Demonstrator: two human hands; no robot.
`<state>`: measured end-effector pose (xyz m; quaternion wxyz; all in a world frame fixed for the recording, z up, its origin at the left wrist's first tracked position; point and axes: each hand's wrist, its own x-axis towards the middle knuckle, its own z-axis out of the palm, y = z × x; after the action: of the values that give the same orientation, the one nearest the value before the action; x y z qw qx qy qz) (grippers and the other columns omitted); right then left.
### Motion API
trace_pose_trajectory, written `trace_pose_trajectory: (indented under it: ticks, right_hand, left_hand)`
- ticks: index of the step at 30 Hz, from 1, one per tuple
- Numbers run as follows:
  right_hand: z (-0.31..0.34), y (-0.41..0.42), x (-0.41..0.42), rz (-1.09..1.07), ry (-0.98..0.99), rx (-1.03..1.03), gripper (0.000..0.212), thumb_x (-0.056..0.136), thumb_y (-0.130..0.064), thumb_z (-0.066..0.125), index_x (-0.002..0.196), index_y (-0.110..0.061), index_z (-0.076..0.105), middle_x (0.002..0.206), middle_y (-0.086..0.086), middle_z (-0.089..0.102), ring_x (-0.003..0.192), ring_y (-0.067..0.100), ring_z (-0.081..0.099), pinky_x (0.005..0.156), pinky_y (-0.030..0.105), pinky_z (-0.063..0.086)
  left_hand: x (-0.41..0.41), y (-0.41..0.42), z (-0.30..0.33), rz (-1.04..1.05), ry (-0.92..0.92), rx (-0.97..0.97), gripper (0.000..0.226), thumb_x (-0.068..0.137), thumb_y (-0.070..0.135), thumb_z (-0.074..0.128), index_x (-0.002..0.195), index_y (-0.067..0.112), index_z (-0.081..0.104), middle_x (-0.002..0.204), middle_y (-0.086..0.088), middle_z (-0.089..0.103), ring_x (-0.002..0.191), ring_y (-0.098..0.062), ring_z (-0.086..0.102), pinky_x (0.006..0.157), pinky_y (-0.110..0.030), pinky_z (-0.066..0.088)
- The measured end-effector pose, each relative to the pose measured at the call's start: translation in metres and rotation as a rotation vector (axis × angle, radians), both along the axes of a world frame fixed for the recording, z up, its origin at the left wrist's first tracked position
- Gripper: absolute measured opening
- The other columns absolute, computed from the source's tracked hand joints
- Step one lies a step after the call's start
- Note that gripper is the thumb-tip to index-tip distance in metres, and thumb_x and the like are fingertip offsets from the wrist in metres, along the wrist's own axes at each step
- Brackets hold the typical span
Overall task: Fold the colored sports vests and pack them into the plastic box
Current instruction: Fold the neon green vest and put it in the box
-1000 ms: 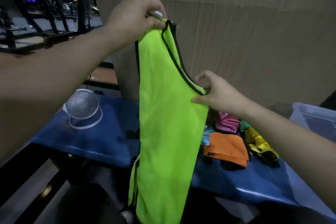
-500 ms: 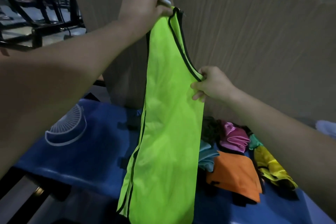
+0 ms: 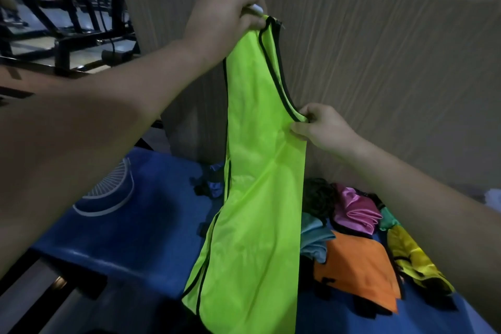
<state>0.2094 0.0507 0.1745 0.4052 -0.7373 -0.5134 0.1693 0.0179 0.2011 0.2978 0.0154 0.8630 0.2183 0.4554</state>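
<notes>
Evidently mid-fold, the lime-green black-trimmed mesh vest (image 3: 254, 198) hangs over the blue-covered desk (image 3: 151, 225), left hand (image 3: 222, 19) pinching its strap at twelve o'clock, right hand (image 3: 320, 127) gripping the neckline at three; next, lay it flat.

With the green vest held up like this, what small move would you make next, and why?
Probably lower the green vest onto the bare blue table cover to fold it flat. The left hand pinches its top strap and the right hand its black-trimmed edge, so it hangs doubled lengthwise in the air, while other vests, like the orange one, lie to the right.
</notes>
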Motion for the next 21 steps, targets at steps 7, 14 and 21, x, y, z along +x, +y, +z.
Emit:
trace_pose_trajectory:
  ticks: [7,14,21]
  right_hand:
    - [-0.005,-0.018,-0.003,0.09,0.14,-0.07,0.006,0.095,-0.003,0.062,0.092,-0.005,0.057,0.081,0.017,0.064,0.062,0.03,0.071,0.049,0.037,0.056]
    - [-0.041,-0.076,-0.015,0.141,0.228,-0.085,0.012,0.09,0.002,0.068,0.091,-0.009,0.063,0.092,0.018,0.069,0.088,0.026,0.071,0.081,0.04,0.061]
    - [-0.094,-0.127,-0.036,0.254,-0.087,-0.075,0.029,0.079,0.003,0.076,0.085,-0.023,0.066,0.081,-0.004,0.067,0.071,0.005,0.061,0.074,0.024,0.049]
  left_hand:
    - [-0.009,-0.014,-0.024,0.028,0.045,-0.013,0.022,0.084,0.042,0.069,0.099,0.027,0.074,0.093,0.013,0.07,0.088,-0.005,0.061,0.074,-0.027,0.045]
    - [-0.055,-0.084,-0.06,-0.128,0.102,0.032,0.019,0.09,0.036,0.066,0.1,0.021,0.072,0.096,0.015,0.065,0.092,-0.006,0.062,0.085,-0.037,0.052]
    - [-0.112,-0.164,-0.138,-0.266,0.208,0.136,0.018,0.096,0.03,0.065,0.097,0.014,0.074,0.095,0.004,0.07,0.086,-0.017,0.066,0.072,-0.038,0.043]
